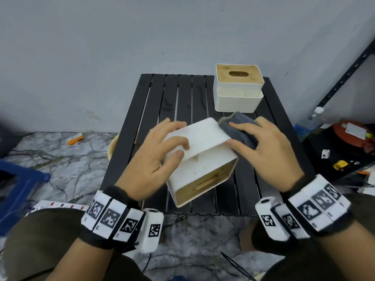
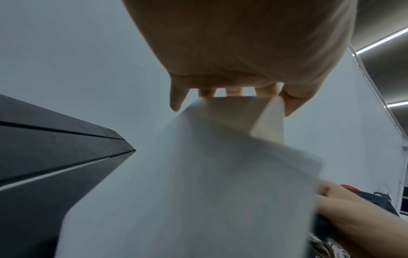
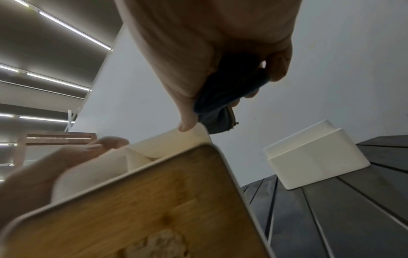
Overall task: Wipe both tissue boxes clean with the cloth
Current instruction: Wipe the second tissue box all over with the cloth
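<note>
Head view: a white tissue box (image 1: pixel 203 157) with a wooden lid face is held tipped on its side above the black slatted worktop (image 1: pixel 182 94), the lid face with its slot turned toward the person. The left hand (image 1: pixel 154 157) grips the box from its left, fingers curled over the upturned white wall. The right hand (image 1: pixel 265 151) holds a dark grey cloth (image 1: pixel 239 126) bunched under its fingers and presses it against the box's far right corner; the thumb lies along the box's edge. The two hands are apart, one on each side of the box.

A second tissue box (image 1: pixel 239 88), white with a wooden slotted top, stands upright at the far right corner of the worktop, just beyond the cloth and not touching it.

Left wrist view: the fingertips (image 2: pixel 176 103) hook over the far edge of the box's white wall (image 2: pixel 198 192).

Right wrist view: the cloth (image 3: pixel 223 101) is pinched between thumb and fingers at the box's rim, with the wooden lid face (image 3: pixel 143 209) below it.

On the floor at left lie an orange packet (image 1: pixel 75 138) and a blue stool (image 1: pixel 18 189); a black metal shelf (image 1: pixel 349 78) stands at right.
</note>
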